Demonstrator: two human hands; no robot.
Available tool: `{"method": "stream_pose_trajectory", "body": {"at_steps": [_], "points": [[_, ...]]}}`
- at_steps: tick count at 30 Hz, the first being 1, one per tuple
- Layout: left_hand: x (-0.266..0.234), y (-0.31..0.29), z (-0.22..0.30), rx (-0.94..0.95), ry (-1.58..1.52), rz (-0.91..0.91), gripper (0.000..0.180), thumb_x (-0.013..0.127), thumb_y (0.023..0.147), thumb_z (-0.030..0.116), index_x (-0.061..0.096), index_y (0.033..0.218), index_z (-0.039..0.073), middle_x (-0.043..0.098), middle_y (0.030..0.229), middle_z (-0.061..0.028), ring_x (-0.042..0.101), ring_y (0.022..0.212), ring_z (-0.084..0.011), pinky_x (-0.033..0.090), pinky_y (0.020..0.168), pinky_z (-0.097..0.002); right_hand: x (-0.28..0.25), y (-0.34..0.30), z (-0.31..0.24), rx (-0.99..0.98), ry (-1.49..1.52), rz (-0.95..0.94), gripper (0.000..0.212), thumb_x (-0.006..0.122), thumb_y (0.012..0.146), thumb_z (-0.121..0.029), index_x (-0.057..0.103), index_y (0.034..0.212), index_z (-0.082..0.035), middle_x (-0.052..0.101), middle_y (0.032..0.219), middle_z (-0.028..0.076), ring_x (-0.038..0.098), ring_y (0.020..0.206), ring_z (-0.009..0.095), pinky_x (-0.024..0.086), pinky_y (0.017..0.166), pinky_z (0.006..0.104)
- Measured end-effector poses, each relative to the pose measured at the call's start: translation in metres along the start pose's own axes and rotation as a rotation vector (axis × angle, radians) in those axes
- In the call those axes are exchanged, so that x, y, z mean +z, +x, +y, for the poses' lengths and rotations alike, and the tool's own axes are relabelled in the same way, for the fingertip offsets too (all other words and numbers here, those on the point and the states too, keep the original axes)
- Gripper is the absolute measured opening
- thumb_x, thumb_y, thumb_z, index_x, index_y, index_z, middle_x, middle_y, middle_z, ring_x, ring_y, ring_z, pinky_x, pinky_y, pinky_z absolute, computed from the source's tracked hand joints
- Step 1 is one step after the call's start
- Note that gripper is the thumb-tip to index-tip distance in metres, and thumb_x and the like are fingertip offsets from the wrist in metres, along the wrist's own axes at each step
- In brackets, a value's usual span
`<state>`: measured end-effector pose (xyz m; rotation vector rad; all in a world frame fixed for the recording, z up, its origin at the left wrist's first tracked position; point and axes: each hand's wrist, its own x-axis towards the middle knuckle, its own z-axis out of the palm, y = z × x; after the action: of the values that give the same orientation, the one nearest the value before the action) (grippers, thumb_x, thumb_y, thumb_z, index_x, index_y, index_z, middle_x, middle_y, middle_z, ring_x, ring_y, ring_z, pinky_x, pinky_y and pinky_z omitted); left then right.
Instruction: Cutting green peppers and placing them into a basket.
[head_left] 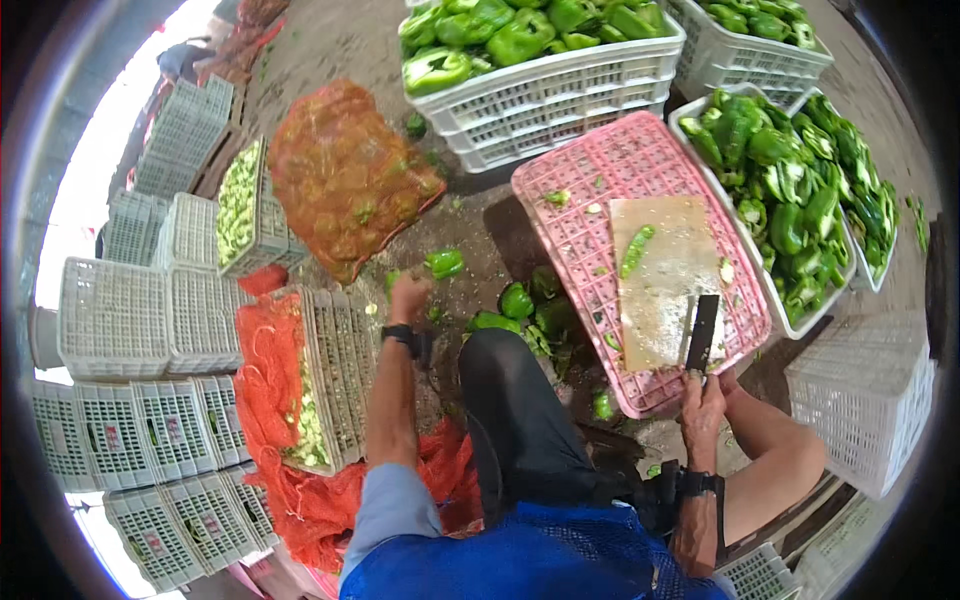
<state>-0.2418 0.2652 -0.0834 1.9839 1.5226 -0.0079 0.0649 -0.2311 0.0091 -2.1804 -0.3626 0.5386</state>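
Note:
My left hand [410, 298] is stretched out over the floor, its fingers curled, with part of a green pepper [392, 280] showing at its far left side. Just beyond that hand lies another green pepper [444, 263]. My right hand [703, 398] grips a dark-bladed knife [703, 328], whose blade rests over a worn cutting board [660, 290]. A strip of green pepper [636, 250] lies on the board. Under the board is an upturned pink plastic crate [570, 225], with small pepper scraps scattered on it.
White crates [560, 105] heaped with green peppers stand ahead and at the right. A full orange mesh sack [345, 175] lies ahead left. Beside my left arm is a crate of pale green pieces [312, 430] with red netting [268, 370]. Loose peppers [515, 300] lie near my knee.

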Motion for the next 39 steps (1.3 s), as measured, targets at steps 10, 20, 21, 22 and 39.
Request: {"method": "stream_pose_trajectory", "body": {"at_steps": [10, 20, 21, 22, 39], "points": [[0.105, 0.070, -0.053, 0.368, 0.134, 0.495, 0.044, 0.073, 0.074, 0.017, 0.066, 0.115, 0.003, 0.064, 0.116, -0.0255, 0.059, 0.109, -0.0425, 0.048, 0.097, -0.0469, 0.010, -0.003, -0.022, 0.351, -0.029, -0.024, 0.022, 0.051, 0.103, -0.020, 0.057, 0.101, 0.001, 0.049, 0.064, 0.004, 0.048, 0.052, 0.014, 0.040, 0.047, 0.0299], [0.110, 0.075, -0.032, -0.194, 0.205, -0.083, 0.056, 0.085, 0.071, 0.028, 0.062, 0.117, 0.006, 0.067, 0.118, -0.0196, 0.064, 0.113, -0.0377, 0.053, 0.091, -0.0499, 0.012, -0.001, -0.021, 0.269, -0.115, -0.005, 0.028, 0.049, 0.102, -0.025, 0.056, 0.099, 0.002, 0.048, 0.061, 0.005, 0.048, 0.046, 0.014, 0.039, 0.041, 0.0306], [0.118, 0.067, -0.043, -0.157, 0.161, -0.030, 0.056, 0.086, 0.069, 0.030, 0.063, 0.113, 0.005, 0.069, 0.110, -0.0201, 0.066, 0.106, -0.0392, 0.055, 0.087, -0.0501, 0.013, -0.001, -0.019, 0.309, -0.150, 0.000, 0.028, 0.049, 0.102, -0.024, 0.057, 0.102, 0.003, 0.050, 0.062, 0.006, 0.048, 0.045, 0.014, 0.039, 0.041, 0.0306], [0.128, 0.060, -0.054, -0.116, 0.111, 0.022, 0.055, 0.087, 0.068, 0.032, 0.064, 0.109, 0.003, 0.071, 0.102, -0.0206, 0.069, 0.098, -0.0406, 0.056, 0.082, -0.0503, 0.013, 0.000, -0.017, 0.251, -0.107, 0.004, 0.028, 0.049, 0.102, -0.024, 0.057, 0.102, 0.003, 0.050, 0.062, 0.006, 0.048, 0.045, 0.014, 0.039, 0.041, 0.0306], [-0.095, -0.059, 0.254, 0.304, -0.884, -0.178, 0.045, 0.075, 0.085, 0.015, 0.058, 0.120, -0.006, 0.066, 0.103, -0.0131, 0.069, 0.081, -0.0226, 0.059, 0.067, -0.0351, 0.010, 0.000, 0.009, -0.020, -0.103, 0.074, 0.042, 0.061, 0.094, -0.031, 0.058, 0.115, 0.005, 0.065, 0.092, 0.037, 0.066, 0.092, 0.052, 0.053, 0.079, 0.0540]]}}
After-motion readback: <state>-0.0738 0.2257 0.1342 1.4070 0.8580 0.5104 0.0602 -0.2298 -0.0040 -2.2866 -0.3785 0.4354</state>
